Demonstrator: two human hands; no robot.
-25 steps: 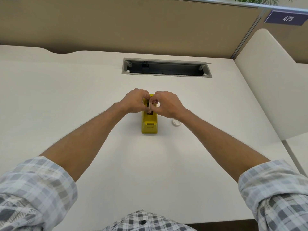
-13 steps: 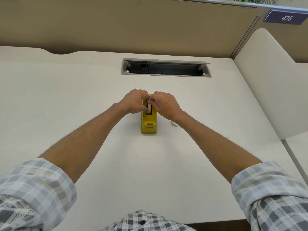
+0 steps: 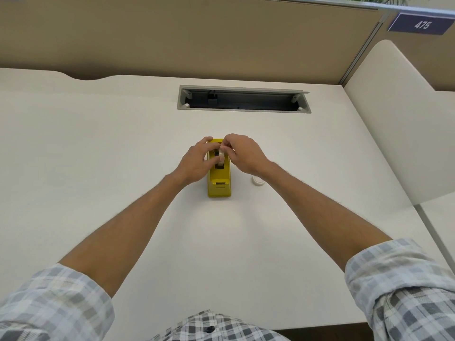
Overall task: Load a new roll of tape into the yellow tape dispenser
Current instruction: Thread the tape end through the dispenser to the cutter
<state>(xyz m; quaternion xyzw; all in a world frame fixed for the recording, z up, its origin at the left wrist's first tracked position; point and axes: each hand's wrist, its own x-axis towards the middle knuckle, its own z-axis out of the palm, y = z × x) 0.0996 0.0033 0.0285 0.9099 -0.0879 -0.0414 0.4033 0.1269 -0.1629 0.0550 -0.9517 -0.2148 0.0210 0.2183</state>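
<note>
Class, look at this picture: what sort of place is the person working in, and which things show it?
Most likely an office cubicle: a fabric partition wall behind a white desk, a cable slot set in the desktop, and a numbered sign reading 475.

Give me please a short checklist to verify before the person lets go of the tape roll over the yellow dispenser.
1. Yellow plastic tape dispenser flat on the white desk: ok.
2. Left hand steadies the dispenser: ok.
3. Right hand pinches the small clear tape roll: ok.
4. Roll over the dark well: ok.
5. Roll fully seated: cannot tell, fingers cover it.
6. Small white round core apart from the dispenser: ok.
</note>
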